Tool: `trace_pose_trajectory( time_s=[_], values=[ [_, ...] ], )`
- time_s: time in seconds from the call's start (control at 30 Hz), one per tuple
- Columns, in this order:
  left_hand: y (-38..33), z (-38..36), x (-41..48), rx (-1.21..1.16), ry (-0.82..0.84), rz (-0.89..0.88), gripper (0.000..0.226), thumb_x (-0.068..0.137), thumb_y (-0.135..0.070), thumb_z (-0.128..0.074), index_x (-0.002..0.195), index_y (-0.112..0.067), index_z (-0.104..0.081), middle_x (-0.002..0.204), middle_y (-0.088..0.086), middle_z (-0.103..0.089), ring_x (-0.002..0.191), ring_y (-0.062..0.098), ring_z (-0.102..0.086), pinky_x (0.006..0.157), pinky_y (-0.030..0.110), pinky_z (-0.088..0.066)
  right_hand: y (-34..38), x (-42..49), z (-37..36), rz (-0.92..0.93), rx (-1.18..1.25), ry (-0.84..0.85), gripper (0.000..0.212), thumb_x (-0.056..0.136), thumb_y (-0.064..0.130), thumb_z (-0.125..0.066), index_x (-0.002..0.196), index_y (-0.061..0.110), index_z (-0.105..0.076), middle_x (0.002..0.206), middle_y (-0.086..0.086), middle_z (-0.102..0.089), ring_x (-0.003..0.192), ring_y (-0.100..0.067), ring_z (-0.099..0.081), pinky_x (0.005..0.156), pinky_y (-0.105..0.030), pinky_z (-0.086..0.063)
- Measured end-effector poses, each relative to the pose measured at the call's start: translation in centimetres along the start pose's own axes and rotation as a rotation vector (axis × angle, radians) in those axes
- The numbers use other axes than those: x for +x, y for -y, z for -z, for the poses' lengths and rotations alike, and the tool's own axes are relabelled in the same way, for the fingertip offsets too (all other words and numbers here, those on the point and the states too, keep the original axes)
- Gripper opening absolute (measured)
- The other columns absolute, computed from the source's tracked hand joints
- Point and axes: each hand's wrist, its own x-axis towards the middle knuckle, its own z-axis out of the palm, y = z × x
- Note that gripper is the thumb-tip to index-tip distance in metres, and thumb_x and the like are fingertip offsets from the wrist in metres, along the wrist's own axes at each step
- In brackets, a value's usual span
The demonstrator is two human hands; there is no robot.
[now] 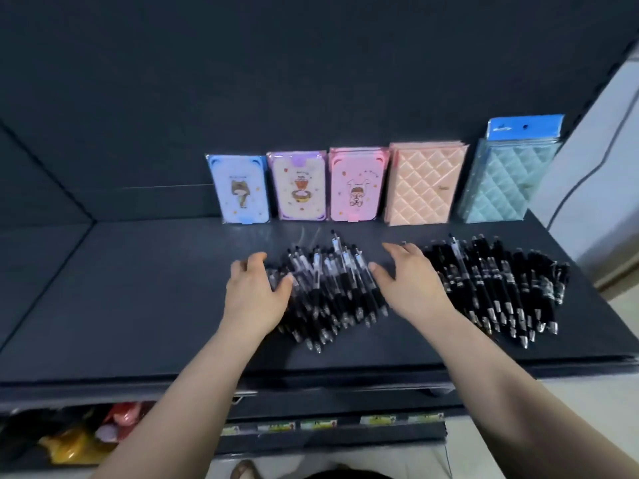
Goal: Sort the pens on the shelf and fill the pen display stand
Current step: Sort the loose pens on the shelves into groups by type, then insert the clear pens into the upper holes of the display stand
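L hand (pixel 257 288) & R hand (pixel 411 285) flank a heap of black-grip, clear-barrel click pens (pixel 332 288) mid dark flat shelf (pixel 138 288). Fingers are spread, gripping nothing, touching the heap's edges. A heap of all-black click pens (pixel 501 281) lies just beside the R hand.

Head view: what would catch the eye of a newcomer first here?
A middle heap and a right heap of black pens lie on the dark shelf. The left hand and right hand, fingers spread, flank the middle heap. Behind, pastel notebooks stand in a row against the back wall.
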Motion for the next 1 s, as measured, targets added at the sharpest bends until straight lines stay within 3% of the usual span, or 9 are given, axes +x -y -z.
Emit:
trace_pose_trajectory(
  time_s=[0.2,0.3,0.4,0.57,0.77,0.87,1.0],
  values=[
    [1.1,0.1,-0.5,0.048,0.065,0.052,0.070,0.090,-0.049,-0.051,0.142,-0.007,-0.028,0.130,0.015,-0.050,0.117,0.030,-0.050,0.085,0.031,-0.040,2.4,1.1,-1.7,-0.106,-0.022,0.112,0.061,0.091,0.049,-0.052,0.130,0.003,-0.048,0.126,-0.020,-0.052,0.117,-0.034,-0.051,0.094,-0.036,-0.040],
    [0.6,0.0,0.0,0.074,0.075,0.046,0.068,0.086,-0.048,-0.058,0.136,-0.009,-0.033,0.125,0.014,-0.052,0.109,0.030,-0.054,0.077,0.030,-0.040,3.1,1.6,-2.4,-0.118,-0.043,0.147,0.050,0.085,0.051,-0.057,0.109,0.008,-0.057,0.112,-0.015,-0.059,0.095,-0.031,-0.056,0.077,-0.033,-0.043],
    [-0.1,-0.2,0.3,0.097,0.115,0.062,0.075,0.084,-0.045,-0.063,0.139,-0.009,-0.026,0.127,0.014,-0.047,0.103,0.029,-0.054,0.073,0.029,-0.039,3.7,1.7,-2.7,-0.143,-0.066,0.165,0.034,0.084,0.041,-0.061,0.090,0.009,-0.053,0.097,-0.010,-0.060,0.077,-0.026,-0.047,0.066,-0.030,-0.036],
    [-0.8,-0.4,1.8,0.177,0.161,0.062,0.070,0.084,-0.030,-0.066,0.136,-0.006,-0.026,0.120,0.017,-0.047,0.100,0.032,-0.055,0.070,0.032,-0.040,4.4,1.9,-2.5,-0.155,-0.027,0.195,0.025,0.084,0.030,-0.060,0.089,0.008,-0.049,0.080,-0.003,-0.052,0.076,-0.025,-0.049,0.063,-0.029,-0.036],
    [-1.0,-0.1,3.0,0.242,0.225,0.042,0.078,0.085,-0.024,-0.066,0.142,-0.006,-0.015,0.112,0.016,-0.053,0.087,0.027,-0.054,0.062,0.031,-0.041,3.6,2.4,-3.2,-0.199,0.086,0.186,0.016,0.080,0.012,-0.056,0.095,0.006,-0.055,0.084,-0.008,-0.061,0.077,-0.028,-0.058,0.060,-0.029,-0.043],
    [-1.1,-0.3,3.3,0.277,0.238,0.034,0.077,0.086,-0.020,-0.065,0.141,-0.006,-0.015,0.097,0.011,-0.053,0.077,0.023,-0.054,0.055,0.029,-0.038,3.0,2.6,-3.3,-0.201,0.146,0.167,0.013,0.081,0.008,-0.051,0.092,0.005,-0.055,0.079,-0.009,-0.060,0.069,-0.028,-0.057,0.055,-0.028,-0.042],
    [-0.8,-1.0,3.4,0.269,0.220,0.012,0.071,0.086,-0.008,-0.059,0.142,-0.005,-0.014,0.087,0.008,-0.049,0.079,0.024,-0.053,0.061,0.033,-0.042,2.2,2.9,-3.5,-0.237,0.307,0.157,0.005,0.084,0.008,-0.049,0.086,0.009,-0.053,0.072,-0.009,-0.056,0.063,-0.027,-0.055,0.065,-0.042,-0.055]
  ],
)
